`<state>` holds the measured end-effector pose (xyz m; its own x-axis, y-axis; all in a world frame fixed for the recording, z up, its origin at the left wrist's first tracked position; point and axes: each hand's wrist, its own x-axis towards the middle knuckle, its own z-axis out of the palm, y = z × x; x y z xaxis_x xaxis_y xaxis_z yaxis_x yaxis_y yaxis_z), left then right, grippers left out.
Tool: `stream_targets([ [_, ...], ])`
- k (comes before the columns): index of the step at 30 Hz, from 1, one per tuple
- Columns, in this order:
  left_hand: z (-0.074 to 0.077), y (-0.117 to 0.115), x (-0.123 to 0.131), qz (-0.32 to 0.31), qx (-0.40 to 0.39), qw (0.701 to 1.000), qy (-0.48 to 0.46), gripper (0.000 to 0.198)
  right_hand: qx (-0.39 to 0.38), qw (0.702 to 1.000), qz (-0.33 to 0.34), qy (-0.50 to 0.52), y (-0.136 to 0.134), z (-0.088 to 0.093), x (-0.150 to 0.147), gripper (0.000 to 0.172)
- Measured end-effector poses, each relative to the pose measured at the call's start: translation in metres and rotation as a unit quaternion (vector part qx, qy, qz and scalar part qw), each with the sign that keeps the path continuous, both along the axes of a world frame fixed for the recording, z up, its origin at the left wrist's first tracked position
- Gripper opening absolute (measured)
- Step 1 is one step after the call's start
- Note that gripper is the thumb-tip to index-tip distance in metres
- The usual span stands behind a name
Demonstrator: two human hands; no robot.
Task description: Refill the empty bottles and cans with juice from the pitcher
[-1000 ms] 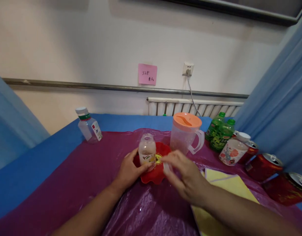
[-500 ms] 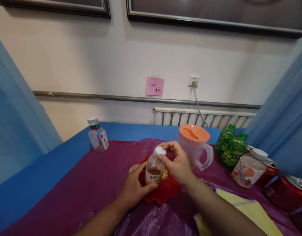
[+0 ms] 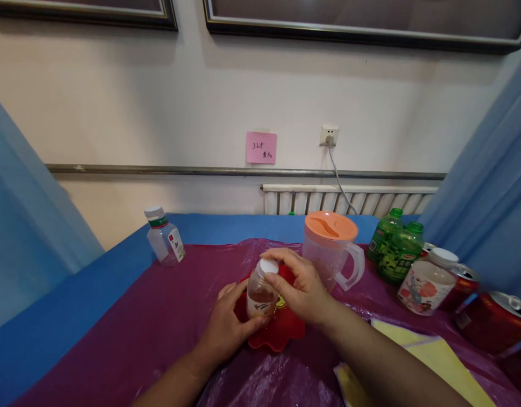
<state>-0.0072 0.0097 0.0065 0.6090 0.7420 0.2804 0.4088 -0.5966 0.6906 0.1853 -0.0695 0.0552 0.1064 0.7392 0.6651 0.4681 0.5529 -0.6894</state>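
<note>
A small clear plastic bottle [image 3: 260,295] with a printed label stands over a red scalloped tray [image 3: 277,338]. My left hand [image 3: 229,319] wraps round its lower body from the left. On its neck sits a white cap [image 3: 269,265], gripped between the thumb and fingers of my right hand [image 3: 300,285]. Behind my right hand stands a clear pitcher [image 3: 328,257] with an orange lid. Parts of the tray are hidden by the bottle and both hands.
Another clear bottle [image 3: 165,240] with a white cap stands at the left. On the right are green bottles [image 3: 399,254], a patterned jar [image 3: 428,285], red cans [image 3: 495,322] and a folded yellow cloth [image 3: 438,362]. A purple plastic sheet [image 3: 129,328] covers part of the blue table.
My right hand's fingers have come further over and round the white cap. The left hand keeps its hold on the bottle. The camera view has shifted slightly.
</note>
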Motion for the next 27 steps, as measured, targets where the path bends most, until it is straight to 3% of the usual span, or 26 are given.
stream_targets([
  [10,0.0,-0.001,0.0,0.0,0.008,1.0,0.002,0.063,0.057,0.995,0.003,-0.081,-0.005,0.005,0.004,0.032],
  [27,0.0,-0.002,-0.002,-0.013,-0.004,1.0,0.008,0.069,0.016,0.999,-0.034,-0.011,0.003,-0.005,-0.002,0.032],
])
